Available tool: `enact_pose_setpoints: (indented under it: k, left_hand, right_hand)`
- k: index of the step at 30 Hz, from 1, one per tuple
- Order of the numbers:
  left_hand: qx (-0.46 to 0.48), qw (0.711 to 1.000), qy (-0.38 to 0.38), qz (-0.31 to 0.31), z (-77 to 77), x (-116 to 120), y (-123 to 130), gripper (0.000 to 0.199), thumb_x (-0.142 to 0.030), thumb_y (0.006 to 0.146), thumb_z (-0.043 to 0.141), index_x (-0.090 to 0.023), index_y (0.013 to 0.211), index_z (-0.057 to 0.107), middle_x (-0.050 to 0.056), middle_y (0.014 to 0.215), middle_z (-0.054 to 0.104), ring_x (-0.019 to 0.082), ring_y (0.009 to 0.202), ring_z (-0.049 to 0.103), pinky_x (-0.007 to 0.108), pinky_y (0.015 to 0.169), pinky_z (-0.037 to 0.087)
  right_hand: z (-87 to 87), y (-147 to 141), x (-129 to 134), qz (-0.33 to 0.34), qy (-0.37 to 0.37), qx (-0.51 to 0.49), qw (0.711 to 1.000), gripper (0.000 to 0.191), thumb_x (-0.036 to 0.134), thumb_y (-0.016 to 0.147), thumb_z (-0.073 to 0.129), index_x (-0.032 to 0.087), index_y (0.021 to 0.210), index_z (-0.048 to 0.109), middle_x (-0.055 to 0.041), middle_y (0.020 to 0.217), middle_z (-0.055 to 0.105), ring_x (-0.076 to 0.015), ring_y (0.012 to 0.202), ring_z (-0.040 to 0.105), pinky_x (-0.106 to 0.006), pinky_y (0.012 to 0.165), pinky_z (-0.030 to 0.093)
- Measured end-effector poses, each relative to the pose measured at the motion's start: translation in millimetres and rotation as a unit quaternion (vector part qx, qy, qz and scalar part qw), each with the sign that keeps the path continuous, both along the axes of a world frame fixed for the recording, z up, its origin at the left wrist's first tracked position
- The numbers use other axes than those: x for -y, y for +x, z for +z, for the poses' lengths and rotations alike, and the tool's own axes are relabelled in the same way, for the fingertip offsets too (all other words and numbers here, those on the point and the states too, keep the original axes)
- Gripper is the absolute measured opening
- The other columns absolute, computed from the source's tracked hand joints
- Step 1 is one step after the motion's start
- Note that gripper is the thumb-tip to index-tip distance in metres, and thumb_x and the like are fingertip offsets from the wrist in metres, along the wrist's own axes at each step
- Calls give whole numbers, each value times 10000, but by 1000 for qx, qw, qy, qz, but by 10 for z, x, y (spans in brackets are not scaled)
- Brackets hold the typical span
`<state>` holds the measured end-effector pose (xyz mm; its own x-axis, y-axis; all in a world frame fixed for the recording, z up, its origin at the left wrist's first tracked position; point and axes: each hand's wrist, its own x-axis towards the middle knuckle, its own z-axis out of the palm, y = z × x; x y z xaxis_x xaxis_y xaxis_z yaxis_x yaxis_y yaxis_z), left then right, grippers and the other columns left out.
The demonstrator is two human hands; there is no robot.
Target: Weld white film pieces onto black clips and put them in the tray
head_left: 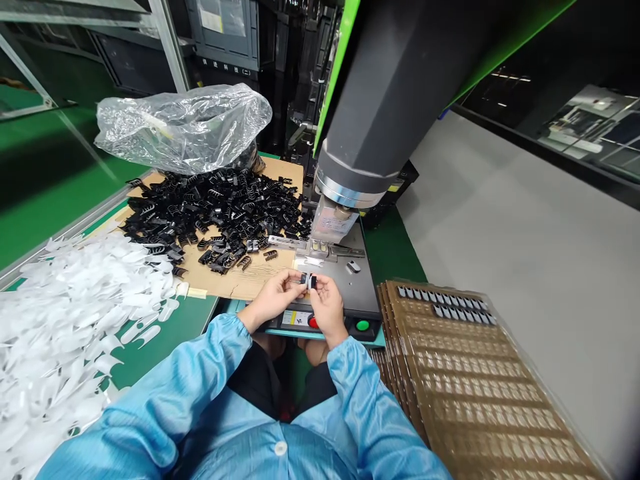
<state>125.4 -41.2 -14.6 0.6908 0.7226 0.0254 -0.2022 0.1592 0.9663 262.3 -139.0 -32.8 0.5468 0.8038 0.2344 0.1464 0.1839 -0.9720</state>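
My left hand and my right hand meet in front of the machine, fingers pinched on a small black-and-white plastic part. Its details are too small to make out, and the fingertips cover its ends. Just beyond the hands is the machine's metal fixture, with a white piece at its front. Another small black-and-white part lies on the grey machine plate to the right. Below my right hand a red button is partly covered.
A pile of black clips lies on cardboard at the left, behind loose white pieces. A clear plastic bag stands behind. The machine head overhangs the fixture. Stacked brown trays sit right, beyond a green button.
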Motion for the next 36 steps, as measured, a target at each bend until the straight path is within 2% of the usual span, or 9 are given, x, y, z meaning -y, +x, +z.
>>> enact_pose_setpoints:
  k: [5, 8, 11, 14, 17, 21, 31, 36]
  left_hand:
    - [16, 998, -55, -17, 58, -31, -26, 479, -431, 789, 929, -177, 1067, 632, 9, 834, 730, 142, 714, 730, 276, 741, 618]
    - [34, 991, -119, -52, 102, -101, -75, 477, -427, 806, 916, -169, 1102, 646, 49, 909, 757, 178, 779, 767, 305, 767, 640]
    - [54, 980, -179, -76, 122, -183, -122, 452, -373, 821, 900, -150, 1150, 685, 93, 1008, 769, 201, 847, 784, 308, 782, 652]
    - [71, 970, -218, -79, 114, -239, -145, 375, -295, 846, 864, -132, 1152, 719, 132, 1096, 772, 185, 832, 774, 281, 750, 650]
    - [83, 963, -243, -81, 94, -266, -149, 307, -244, 875, 815, -115, 1143, 739, 156, 1105, 777, 162, 779, 748, 248, 689, 630]
    - [96, 958, -258, -80, 71, -280, -148, 312, -210, 913, 759, -101, 1205, 742, 179, 1109, 781, 149, 734, 715, 238, 644, 595]
    - [96, 959, -254, -82, 67, -280, -163, 369, -223, 932, 752, -127, 1287, 718, 172, 1131, 781, 152, 757, 721, 247, 669, 600]
    - [62, 969, -227, -73, 95, -245, -166, 417, -273, 886, 828, -154, 1265, 703, 112, 1070, 770, 166, 801, 759, 260, 720, 640]
  right_hand:
    - [10, 9, -4, -4, 4, -19, 1000, 344, 402, 912, 782, 237, 1174, 631, -91, 1133, 756, -241, 1064, 739, -431, 991, 608]
    - [52, 34, -6, 5, 21, -83, 996, 428, 442, 949, 731, 242, 1297, 582, -102, 1196, 752, -231, 1000, 743, -441, 954, 610]
    - [100, 69, -2, 23, 26, -124, 992, 499, 453, 972, 680, 239, 1406, 559, -96, 1188, 754, -208, 914, 723, -400, 875, 602]
    - [129, 99, 4, 37, 20, -139, 989, 462, 444, 983, 647, 251, 1399, 590, -74, 1165, 754, -177, 859, 690, -337, 798, 574]
    - [136, 120, 8, 46, 14, -154, 987, 388, 443, 975, 649, 265, 1319, 639, -65, 1234, 727, -157, 831, 677, -311, 753, 563]
    - [124, 138, 10, 50, 21, -177, 983, 359, 446, 958, 673, 280, 1276, 656, -62, 1290, 693, -162, 843, 683, -315, 743, 575]
    - [111, 151, 32, 63, 34, -206, 976, 334, 439, 963, 680, 277, 1254, 653, -73, 1279, 700, -158, 814, 664, -317, 723, 564]
    - [72, 158, -12, 54, 25, -182, 981, 286, 363, 921, 635, 267, 1187, 590, -46, 1154, 687, -151, 771, 634, -301, 690, 545]
